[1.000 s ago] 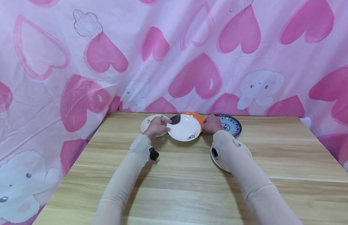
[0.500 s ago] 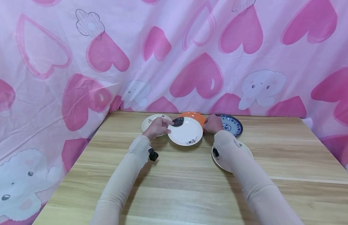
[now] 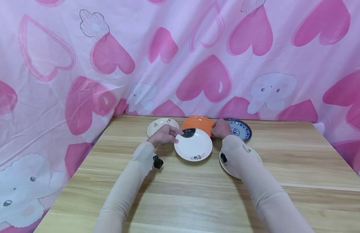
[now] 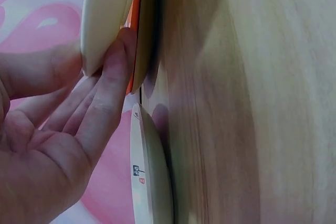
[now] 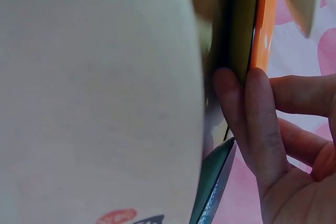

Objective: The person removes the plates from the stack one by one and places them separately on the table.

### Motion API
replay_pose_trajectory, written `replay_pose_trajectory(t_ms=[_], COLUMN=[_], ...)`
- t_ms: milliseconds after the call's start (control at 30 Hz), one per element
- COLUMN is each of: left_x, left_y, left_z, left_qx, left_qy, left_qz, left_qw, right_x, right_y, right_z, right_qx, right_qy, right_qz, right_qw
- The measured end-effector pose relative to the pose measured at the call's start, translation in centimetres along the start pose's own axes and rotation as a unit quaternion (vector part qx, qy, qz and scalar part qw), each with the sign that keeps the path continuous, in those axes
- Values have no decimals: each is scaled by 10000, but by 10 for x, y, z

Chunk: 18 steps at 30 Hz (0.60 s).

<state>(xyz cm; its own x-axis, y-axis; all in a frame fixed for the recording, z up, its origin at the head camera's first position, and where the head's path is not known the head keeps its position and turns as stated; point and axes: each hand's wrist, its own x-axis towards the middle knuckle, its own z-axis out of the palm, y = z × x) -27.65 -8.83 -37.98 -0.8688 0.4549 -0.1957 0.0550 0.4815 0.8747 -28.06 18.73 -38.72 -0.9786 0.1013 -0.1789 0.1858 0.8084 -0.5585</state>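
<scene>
My left hand [image 3: 164, 134] pinches the left rim of a white plate [image 3: 194, 147] with a black patch and small floral print. In the left wrist view this plate [image 4: 107, 11] is raised off the table, thumb on one face, fingers on the other. Just behind it lies an orange plate [image 3: 197, 122]. My right hand [image 3: 221, 128] grips the orange plate's right edge. The right wrist view has fingertips [image 5: 257, 80] beneath the orange rim [image 5: 264, 30] and the thumb on the opposite side.
A cream plate [image 3: 159, 124] lies at the back left. Right of my right hand sits a blue-and-white patterned plate [image 3: 241, 129]. Another cream plate [image 3: 253, 156] is partly covered by my right forearm. A pink heart-print cloth [image 3: 203, 77] hangs behind the wooden table [image 3: 180, 200].
The white plate has come nearer to me with my left hand, uncovering more of the orange plate. My right hand stays at the orange plate's edge.
</scene>
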Motion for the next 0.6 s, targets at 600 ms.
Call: replay_pose_trajectory(t_ms=[600], left_x=[-3], left_y=[-2], left_z=[3], left_qx=[474], left_qy=[-1387], left_qz=[343], left_qw=[9886], right_x=[-1], right_y=[-5], right_z=[-3], right_qx=[-8], right_qy=[-223], right_qz=[331], right_qw=[9992])
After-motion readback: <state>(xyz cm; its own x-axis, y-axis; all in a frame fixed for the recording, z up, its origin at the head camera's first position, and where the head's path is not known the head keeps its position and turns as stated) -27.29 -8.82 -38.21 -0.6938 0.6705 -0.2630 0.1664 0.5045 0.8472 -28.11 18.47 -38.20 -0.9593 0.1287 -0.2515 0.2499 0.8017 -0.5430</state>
